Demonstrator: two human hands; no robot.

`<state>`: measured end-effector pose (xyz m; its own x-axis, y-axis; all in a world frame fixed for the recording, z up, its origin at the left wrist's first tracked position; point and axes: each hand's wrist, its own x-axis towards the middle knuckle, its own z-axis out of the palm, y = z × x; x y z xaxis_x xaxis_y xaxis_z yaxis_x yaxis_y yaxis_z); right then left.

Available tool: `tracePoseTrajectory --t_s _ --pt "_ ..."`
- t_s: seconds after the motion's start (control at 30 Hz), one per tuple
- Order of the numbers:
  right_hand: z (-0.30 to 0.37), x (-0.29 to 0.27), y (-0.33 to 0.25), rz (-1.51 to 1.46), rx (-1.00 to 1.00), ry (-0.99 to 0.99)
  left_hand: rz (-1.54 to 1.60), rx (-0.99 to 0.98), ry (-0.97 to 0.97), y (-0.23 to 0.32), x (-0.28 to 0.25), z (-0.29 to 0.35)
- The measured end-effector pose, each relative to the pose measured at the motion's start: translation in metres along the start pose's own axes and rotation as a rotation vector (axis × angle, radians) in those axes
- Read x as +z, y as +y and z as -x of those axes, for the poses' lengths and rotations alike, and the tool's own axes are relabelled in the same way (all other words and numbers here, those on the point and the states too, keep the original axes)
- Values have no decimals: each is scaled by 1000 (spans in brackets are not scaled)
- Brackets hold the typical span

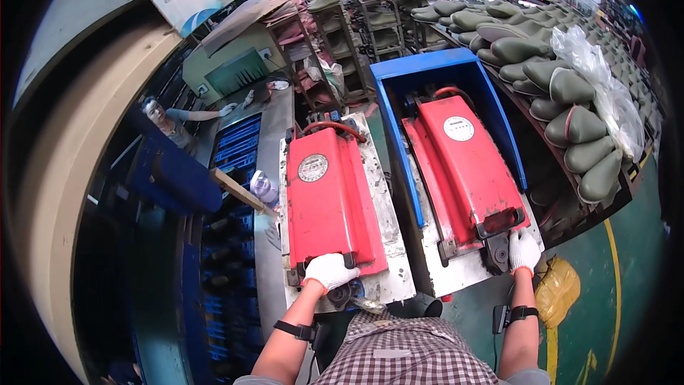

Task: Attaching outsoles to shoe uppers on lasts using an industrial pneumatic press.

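Two red metal covers lie side by side, each with a round pale dial plate: the left cover (pixel 320 199) and the right cover (pixel 470 164). My left hand (pixel 331 271), in a white knit glove with an orange cuff, closes around the black handle (pixel 349 260) at the left cover's front edge. My right hand (pixel 525 251), gloved the same way, rests at the right cover's front corner, fingers stretched forward. It is beside the black front handle (pixel 500 222) and a dark latch (pixel 496 255). What lies under both covers is hidden.
A blue metal frame (pixel 427 64) surrounds the right cover. Olive-green boots (pixel 570 85) pile on a rack at right, with clear plastic film (pixel 602 85). A yellow bundle (pixel 558 291) lies on the green floor. At left, another person (pixel 167 121) reaches over a metal bench (pixel 274 125).
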<state>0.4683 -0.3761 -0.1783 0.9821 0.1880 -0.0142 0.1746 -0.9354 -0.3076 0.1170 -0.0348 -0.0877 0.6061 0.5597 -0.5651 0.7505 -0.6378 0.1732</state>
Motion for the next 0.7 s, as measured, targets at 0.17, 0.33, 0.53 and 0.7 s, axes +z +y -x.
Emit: tracePoseTrajectory --t_s 0.17,0.33,0.53,0.7 --pt "2 -2 -4 -22 -6 21 23 20 4 -3 3 -1" --pt "2 -2 -2 -17 1 18 45 39 29 -3 4 -3" --pt "0 -3 -8 -32 -27 -3 13 -12 -3 -1 -3 2" --pt "-1 2 4 -12 -20 9 42 11 36 -2 3 -2"
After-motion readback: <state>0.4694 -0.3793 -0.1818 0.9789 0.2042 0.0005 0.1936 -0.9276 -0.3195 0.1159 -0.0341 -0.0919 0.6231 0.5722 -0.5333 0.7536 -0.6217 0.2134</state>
